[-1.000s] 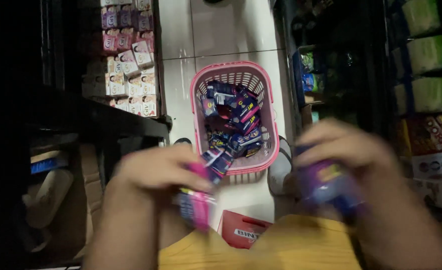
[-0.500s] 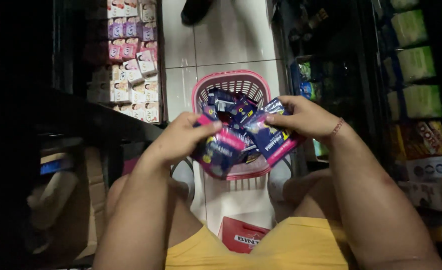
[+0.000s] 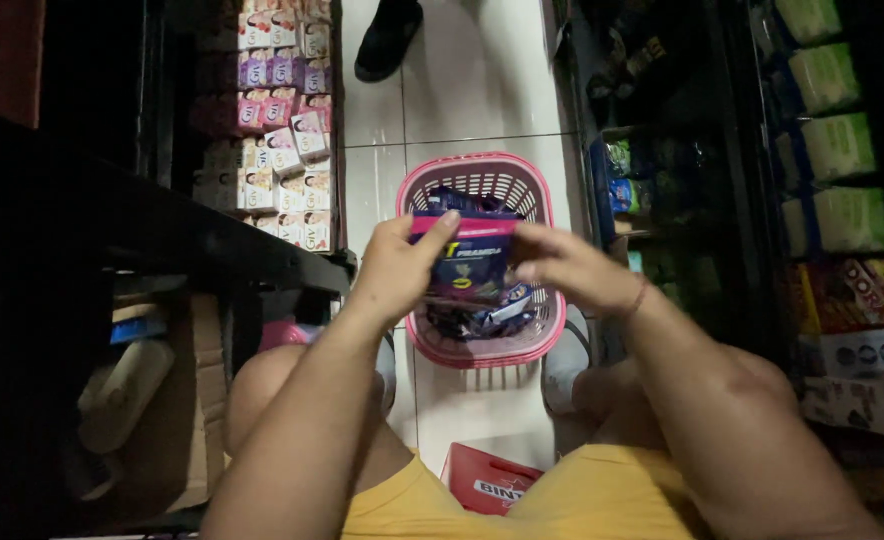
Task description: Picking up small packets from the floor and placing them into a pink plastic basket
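Both my hands hold one purple packet over the pink basket

From the left: boxed soaps (image 3: 280,150) fill a low shelf, then my left hand (image 3: 400,268) pinches the purple packet (image 3: 468,262) with thumb on top, grip closed on its left edge; my right hand (image 3: 570,266) closes on its right edge, and the packet hangs just above the pink basket (image 3: 482,345) of similar packets on the tiled floor (image 3: 472,70), green packs (image 3: 837,145) shelved at far right

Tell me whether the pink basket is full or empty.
Partly full. The pink basket on the floor holds dark blue packets, heaped below its rim; both hands hold another packet above it.
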